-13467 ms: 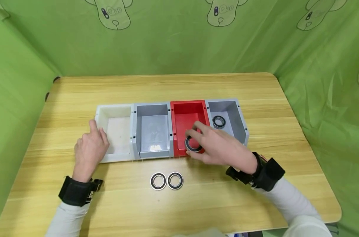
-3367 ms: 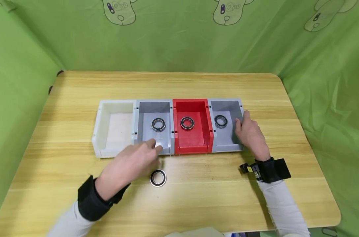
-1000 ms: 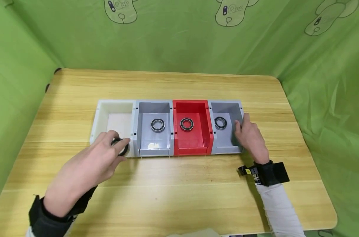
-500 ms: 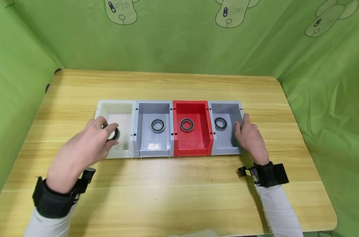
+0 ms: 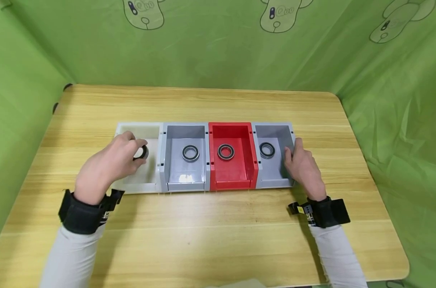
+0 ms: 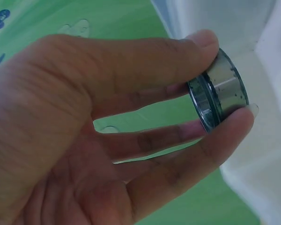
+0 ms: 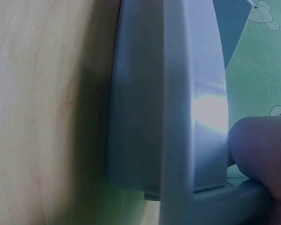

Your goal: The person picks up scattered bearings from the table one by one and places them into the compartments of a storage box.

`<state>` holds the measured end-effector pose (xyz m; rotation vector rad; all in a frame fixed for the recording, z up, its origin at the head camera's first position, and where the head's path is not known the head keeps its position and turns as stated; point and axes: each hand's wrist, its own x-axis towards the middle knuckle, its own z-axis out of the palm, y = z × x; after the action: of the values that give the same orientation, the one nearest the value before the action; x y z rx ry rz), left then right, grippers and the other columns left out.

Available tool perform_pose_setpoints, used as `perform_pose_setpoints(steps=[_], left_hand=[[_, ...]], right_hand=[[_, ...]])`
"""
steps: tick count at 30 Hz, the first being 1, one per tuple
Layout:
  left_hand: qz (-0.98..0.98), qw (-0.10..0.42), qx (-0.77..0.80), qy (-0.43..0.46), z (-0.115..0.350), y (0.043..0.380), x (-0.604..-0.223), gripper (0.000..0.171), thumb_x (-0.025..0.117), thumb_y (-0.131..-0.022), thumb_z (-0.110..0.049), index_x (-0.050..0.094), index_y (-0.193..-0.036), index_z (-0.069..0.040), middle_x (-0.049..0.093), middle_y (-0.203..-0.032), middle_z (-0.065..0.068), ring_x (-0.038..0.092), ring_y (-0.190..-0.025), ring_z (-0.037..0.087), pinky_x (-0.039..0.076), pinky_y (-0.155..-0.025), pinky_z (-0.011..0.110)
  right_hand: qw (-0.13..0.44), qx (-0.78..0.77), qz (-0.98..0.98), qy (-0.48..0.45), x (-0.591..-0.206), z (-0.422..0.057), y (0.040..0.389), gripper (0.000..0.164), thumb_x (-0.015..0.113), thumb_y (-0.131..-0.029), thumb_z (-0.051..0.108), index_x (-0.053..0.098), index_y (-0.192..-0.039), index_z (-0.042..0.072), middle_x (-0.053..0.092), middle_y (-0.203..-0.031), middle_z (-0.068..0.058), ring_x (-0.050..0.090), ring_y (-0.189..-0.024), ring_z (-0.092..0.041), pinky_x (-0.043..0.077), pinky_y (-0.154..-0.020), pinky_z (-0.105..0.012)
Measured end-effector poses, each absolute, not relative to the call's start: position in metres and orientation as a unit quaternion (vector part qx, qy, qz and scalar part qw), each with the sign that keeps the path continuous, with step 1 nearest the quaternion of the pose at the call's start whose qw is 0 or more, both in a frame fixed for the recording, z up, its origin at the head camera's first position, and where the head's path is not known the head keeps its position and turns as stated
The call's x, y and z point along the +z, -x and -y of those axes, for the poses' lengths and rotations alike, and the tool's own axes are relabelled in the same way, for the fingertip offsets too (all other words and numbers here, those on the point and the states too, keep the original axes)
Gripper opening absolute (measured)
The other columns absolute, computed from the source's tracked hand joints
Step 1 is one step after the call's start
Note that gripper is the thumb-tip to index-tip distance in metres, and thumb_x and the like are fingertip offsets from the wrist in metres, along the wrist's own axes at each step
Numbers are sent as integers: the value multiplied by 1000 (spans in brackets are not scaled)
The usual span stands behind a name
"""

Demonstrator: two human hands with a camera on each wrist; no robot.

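Note:
My left hand (image 5: 111, 162) pinches a ball bearing (image 6: 230, 86) between thumb and fingertips, tilted on edge. In the head view it is over the inside of the white bin (image 5: 140, 188) at the left end of the row. My right hand (image 5: 305, 170) grips the outer side wall of the right-hand grey bin (image 5: 275, 183), its thumb (image 7: 262, 150) over the edge. Bearings lie flat in the other three bins: one bearing (image 5: 190, 160) in the left grey bin (image 5: 186, 187), one (image 5: 225, 159) in the red bin (image 5: 233, 185), one (image 5: 267, 157) in the right-hand grey bin.
The four bins stand joined side by side on a wooden table (image 5: 218, 240). Green cloth (image 5: 210, 52) hangs behind the table and along both sides. Black straps with small cameras (image 5: 327, 212) sit on both wrists.
Earlier, bearings lay on the table; the last is now in my left hand, which has moved up and deeper over the white bin. My right hand left the red bin and holds the right bin's wall.

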<state>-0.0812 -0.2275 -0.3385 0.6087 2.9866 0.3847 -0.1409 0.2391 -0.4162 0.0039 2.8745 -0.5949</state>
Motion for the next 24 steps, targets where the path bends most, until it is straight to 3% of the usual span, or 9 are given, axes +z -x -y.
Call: perform_pose_setpoints(steps=[8,16,24], left_hand=[[-970,118,131,-166,232,100,-354,34,77,-86,-7,69,-114,10,61,-89,20,55,-79,28,54,-73,47],[-968,155,142,-136,233,110,-369,26,68,-88,-4,68,-113,4,61,-97,22,56,-87,31,53,-75,50],[-966,194,129,-115,230,116,-376,31,74,-87,-4,67,-117,0,61,-110,27,58,-98,35,53,-82,52]], right_hand=[[105,-200,-974,-3,-415,-238,139,41,34,-110,28,34,-132,-6,59,-85,-30,60,-61,-32,39,-47,-34],[109,-200,-974,-8,-412,-237,137,42,34,-110,27,33,-135,-7,60,-87,-32,60,-60,-31,39,-45,-34],[96,-200,-975,-2,-410,-239,139,42,36,-110,25,33,-135,-8,60,-87,-33,60,-58,-31,39,-44,-33]])
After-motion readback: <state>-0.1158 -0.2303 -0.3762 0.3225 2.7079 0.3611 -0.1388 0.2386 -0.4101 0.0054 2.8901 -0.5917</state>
